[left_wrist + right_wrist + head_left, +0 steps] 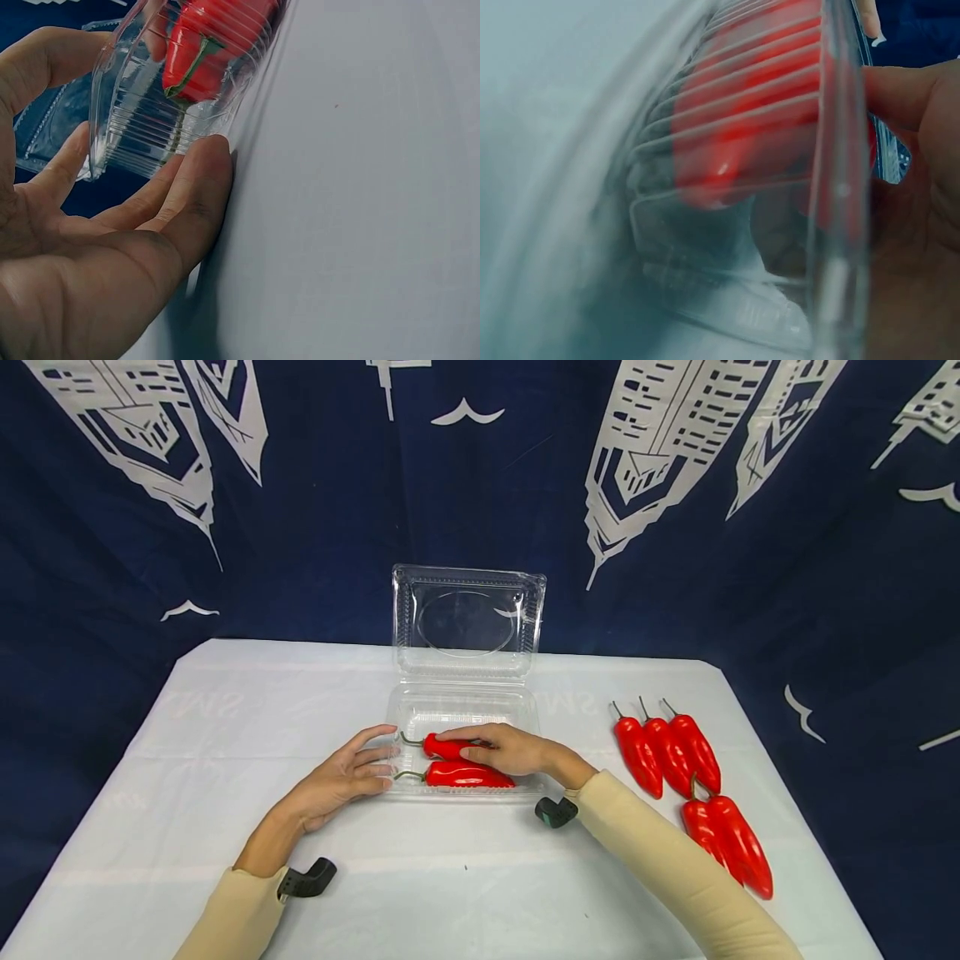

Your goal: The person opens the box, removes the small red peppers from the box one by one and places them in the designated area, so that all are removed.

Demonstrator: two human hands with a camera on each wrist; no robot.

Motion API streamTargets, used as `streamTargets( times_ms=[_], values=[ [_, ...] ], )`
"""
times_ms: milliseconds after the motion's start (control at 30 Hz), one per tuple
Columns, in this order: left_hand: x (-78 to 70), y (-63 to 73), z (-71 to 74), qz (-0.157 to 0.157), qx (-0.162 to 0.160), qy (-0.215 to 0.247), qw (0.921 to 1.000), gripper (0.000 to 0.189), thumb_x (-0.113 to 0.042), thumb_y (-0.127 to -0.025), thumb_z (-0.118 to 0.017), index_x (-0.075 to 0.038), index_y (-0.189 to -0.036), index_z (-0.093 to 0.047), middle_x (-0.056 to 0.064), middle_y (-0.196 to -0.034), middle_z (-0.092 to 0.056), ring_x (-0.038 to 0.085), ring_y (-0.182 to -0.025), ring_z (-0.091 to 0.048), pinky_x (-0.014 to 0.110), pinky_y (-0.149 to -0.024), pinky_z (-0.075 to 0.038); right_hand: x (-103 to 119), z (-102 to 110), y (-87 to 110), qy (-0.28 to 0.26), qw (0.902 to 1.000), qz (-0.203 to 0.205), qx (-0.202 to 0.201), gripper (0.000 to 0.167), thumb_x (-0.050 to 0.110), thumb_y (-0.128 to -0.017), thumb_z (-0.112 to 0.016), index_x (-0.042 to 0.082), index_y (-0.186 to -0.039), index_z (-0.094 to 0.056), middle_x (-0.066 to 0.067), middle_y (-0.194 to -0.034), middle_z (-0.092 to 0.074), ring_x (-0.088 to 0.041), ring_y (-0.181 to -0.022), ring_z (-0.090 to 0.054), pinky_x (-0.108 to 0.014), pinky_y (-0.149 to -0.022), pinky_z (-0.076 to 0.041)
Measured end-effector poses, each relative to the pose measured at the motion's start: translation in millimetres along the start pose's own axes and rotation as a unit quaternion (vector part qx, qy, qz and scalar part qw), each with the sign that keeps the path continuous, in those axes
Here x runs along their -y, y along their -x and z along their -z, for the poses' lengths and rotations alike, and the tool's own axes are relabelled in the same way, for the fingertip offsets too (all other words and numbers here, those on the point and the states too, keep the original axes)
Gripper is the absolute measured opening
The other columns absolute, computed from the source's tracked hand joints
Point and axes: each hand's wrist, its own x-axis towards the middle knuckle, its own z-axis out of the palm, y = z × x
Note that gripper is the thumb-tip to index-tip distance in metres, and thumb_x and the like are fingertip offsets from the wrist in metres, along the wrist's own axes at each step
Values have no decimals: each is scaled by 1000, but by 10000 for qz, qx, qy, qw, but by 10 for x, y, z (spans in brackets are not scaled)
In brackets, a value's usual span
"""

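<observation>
A clear plastic clamshell box (465, 700) lies open on the table, its lid (467, 578) raised at the back. Inside its base are two red peppers with green stems pointing left. The nearer pepper (465, 775) lies along the front wall. My right hand (510, 750) reaches over the right side and holds the farther pepper (438, 747) between fingers and thumb, covering its right part. At the box's left wall is my left hand (333, 785), fingers spread and fingertips against the plastic. One pepper (191, 67) shows through the ribbed wall in the left wrist view.
Three red peppers (667, 756) lie in a row at the right of the white table (337, 893). Two more peppers (738, 847) lie in front of them, partly behind the right sleeve (667, 868). A dark blue printed cloth (315, 543) hangs behind the table.
</observation>
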Motion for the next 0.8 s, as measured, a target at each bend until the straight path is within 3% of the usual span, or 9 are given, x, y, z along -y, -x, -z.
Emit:
streamTargets(
  times_ms=[500, 800],
  values=[
    [2, 4, -3, 28, -7, 21, 10000, 83, -7, -89, -71, -19, -158, -26, 25, -158, -30, 40, -134, -42, 28, -96, -50, -32, 0, -15, -15, 9998, 172, -86, 47, 16, -98, -64, 23, -144, -57, -5, -147, -55, -22, -130, -52, -43, -111, -41],
    [6, 0, -1, 4, 8, 31, 10000, 83, -7, -90, -71, -18, -157, -26, 25, -157, -30, 39, -133, -44, 28, -96, -50, -50, -11, -19, 173, 9976, 384, -558, 43, 18, -98, -63, 24, -141, -59, -3, -141, -59, -19, -122, -56, -38, -105, -46]
  ],
)
